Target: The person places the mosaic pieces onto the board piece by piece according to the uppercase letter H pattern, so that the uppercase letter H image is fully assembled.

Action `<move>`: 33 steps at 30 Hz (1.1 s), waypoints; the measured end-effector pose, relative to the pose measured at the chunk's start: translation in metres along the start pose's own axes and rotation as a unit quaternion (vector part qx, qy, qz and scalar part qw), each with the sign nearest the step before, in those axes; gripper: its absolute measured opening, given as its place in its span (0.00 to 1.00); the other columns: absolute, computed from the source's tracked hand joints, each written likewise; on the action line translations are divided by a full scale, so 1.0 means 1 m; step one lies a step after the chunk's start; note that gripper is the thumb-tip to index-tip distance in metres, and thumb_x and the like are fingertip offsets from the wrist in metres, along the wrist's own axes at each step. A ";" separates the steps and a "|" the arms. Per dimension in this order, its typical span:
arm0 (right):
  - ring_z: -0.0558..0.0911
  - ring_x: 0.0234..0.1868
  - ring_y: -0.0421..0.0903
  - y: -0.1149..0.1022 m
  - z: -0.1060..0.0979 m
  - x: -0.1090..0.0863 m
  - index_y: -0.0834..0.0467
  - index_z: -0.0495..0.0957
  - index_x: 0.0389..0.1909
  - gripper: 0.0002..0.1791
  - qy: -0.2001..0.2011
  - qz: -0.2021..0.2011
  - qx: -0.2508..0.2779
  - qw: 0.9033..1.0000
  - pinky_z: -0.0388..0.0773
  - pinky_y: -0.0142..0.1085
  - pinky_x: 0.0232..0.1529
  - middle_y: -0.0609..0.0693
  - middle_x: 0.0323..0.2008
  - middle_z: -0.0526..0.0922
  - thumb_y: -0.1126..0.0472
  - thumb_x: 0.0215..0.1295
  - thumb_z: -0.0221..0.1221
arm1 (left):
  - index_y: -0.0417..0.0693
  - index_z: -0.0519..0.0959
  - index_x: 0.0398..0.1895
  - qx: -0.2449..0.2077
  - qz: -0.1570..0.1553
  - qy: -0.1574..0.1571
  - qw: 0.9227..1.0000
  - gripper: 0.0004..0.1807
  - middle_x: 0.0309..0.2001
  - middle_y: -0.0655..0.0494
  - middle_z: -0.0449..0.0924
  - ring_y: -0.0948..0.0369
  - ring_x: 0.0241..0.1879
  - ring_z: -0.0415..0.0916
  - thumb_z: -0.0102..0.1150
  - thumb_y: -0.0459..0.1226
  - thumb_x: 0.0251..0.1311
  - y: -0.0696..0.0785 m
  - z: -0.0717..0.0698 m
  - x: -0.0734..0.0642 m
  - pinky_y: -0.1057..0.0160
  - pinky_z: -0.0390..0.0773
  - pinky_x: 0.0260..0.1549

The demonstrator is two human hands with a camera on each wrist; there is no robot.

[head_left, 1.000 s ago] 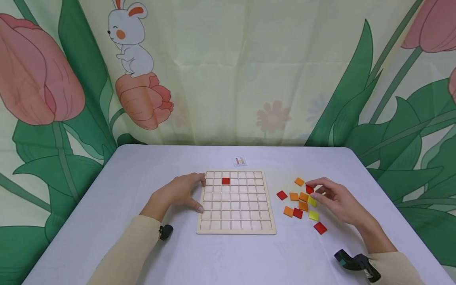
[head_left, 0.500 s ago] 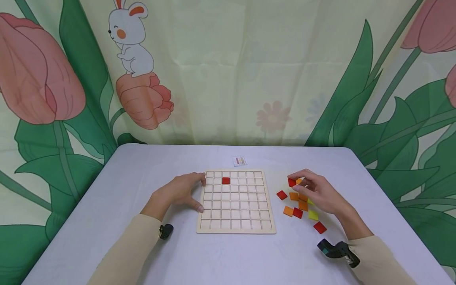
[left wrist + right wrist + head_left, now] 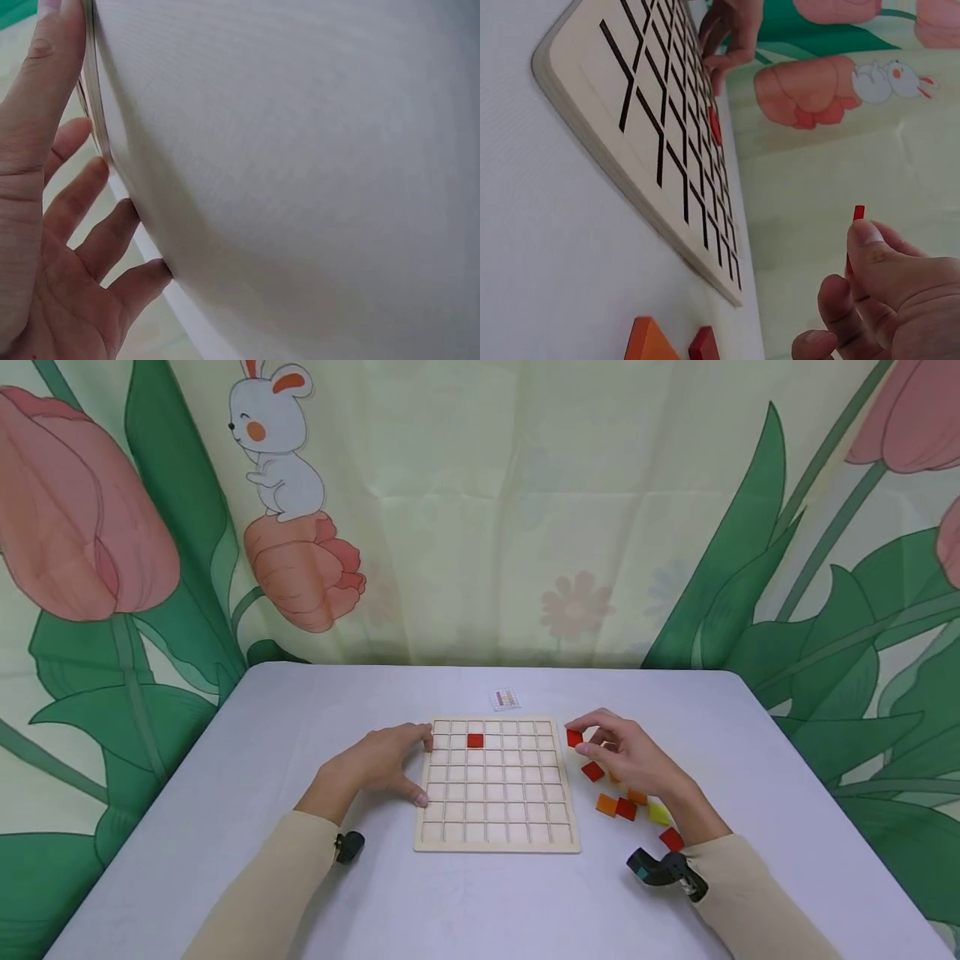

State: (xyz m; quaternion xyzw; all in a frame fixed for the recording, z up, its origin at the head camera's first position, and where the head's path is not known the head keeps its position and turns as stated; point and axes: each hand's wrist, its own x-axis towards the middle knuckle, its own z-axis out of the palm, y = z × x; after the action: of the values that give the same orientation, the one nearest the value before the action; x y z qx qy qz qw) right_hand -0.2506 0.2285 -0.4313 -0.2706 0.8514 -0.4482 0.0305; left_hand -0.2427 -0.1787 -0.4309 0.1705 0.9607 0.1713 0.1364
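Red tile (image 3: 574, 738) is hanging near the far right corner of the board (image 3: 495, 848), head view, right hand (image 3: 628, 753) pinching it; 1 red square (image 3: 476, 741) is sitting in a cell. Left wrist view: left hand (image 3: 52, 277) is resting, fingers spread, probably steadying the board. Right wrist view: tile's poking past the grip, likely leaving an edge free.

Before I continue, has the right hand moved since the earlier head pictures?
Yes. Judged against the wooden board, the right hand, pinching a red tile, has moved left, toward the board's right edge.
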 end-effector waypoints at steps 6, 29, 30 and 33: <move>0.82 0.41 0.54 -0.006 0.022 0.017 0.53 0.79 0.61 0.18 -0.012 0.002 0.017 1.000 0.83 0.39 0.37 0.50 0.57 0.79 0.60 0.72 0.64 | 0.65 0.72 0.51 0.011 -0.013 0.003 1.000 0.45 0.68 0.58 0.73 0.55 0.67 0.70 0.87 0.59 0.26 -0.004 -0.007 -0.006 0.47 0.72 0.65; 0.76 0.34 0.46 -0.033 0.059 0.063 0.57 0.79 0.61 0.20 -0.083 -0.029 -0.016 0.996 0.73 0.34 0.36 0.50 0.54 0.81 0.58 0.71 0.65 | 0.65 0.71 0.52 0.024 0.006 0.012 1.000 0.45 0.63 0.63 0.74 0.59 0.58 0.72 0.85 0.62 0.29 0.000 -0.001 -0.007 0.47 0.72 0.62; 0.77 0.33 0.46 -0.032 0.062 0.062 0.56 0.79 0.61 0.19 -0.088 -0.023 -0.014 0.996 0.73 0.34 0.36 0.50 0.55 0.81 0.58 0.71 0.65 | 0.65 0.71 0.52 0.022 0.009 0.010 1.000 0.45 0.63 0.64 0.74 0.59 0.58 0.72 0.85 0.62 0.29 0.001 0.001 -0.007 0.48 0.73 0.62; 0.77 0.33 0.45 -0.029 0.070 0.061 0.55 0.79 0.60 0.18 -0.098 -0.017 -0.008 0.995 0.74 0.34 0.36 0.51 0.55 0.80 0.59 0.72 0.64 | 0.65 0.71 0.52 0.024 0.015 0.010 1.000 0.45 0.63 0.64 0.75 0.60 0.58 0.73 0.85 0.62 0.29 0.002 0.006 -0.007 0.49 0.72 0.63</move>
State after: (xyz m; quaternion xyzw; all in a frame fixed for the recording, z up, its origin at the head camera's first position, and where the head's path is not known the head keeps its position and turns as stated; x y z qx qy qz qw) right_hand -0.2696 0.1332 -0.4384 -0.3279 0.8432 -0.4131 0.1038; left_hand -0.2335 -0.1778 -0.4341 0.1861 0.9633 0.1515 0.1205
